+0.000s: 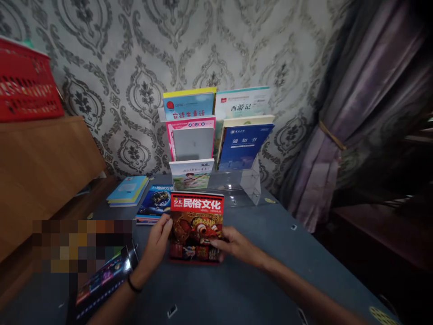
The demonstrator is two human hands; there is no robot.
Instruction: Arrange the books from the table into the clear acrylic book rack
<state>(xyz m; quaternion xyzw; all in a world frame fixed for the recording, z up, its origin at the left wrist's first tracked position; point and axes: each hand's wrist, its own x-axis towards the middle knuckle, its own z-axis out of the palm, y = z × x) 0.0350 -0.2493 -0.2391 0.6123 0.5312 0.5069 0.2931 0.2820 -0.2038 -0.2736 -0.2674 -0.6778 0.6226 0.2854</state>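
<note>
A red-topped book (196, 228) with a colourful mask on its cover is held upright above the table between my two hands. My left hand (161, 234) grips its left edge, and a dark band circles that wrist. On the right edge, my right hand (233, 243) has its thumb on the cover and the other fingers mostly behind. Just beyond stands a clear tiered book rack (252, 185) with several books in it. Its lower left tier holds a book with a painted child (192, 176); a dark blue book (244, 145) leans at the right.
Left of the rack lie a light blue stack of books (126, 190) and a blue globe-covered book (155, 201). A dark glossy book (101, 280), partly blurred out, is near my left forearm. A red basket (29, 83) sits on a wooden cabinet (50, 167). A purple curtain (333, 117) hangs right.
</note>
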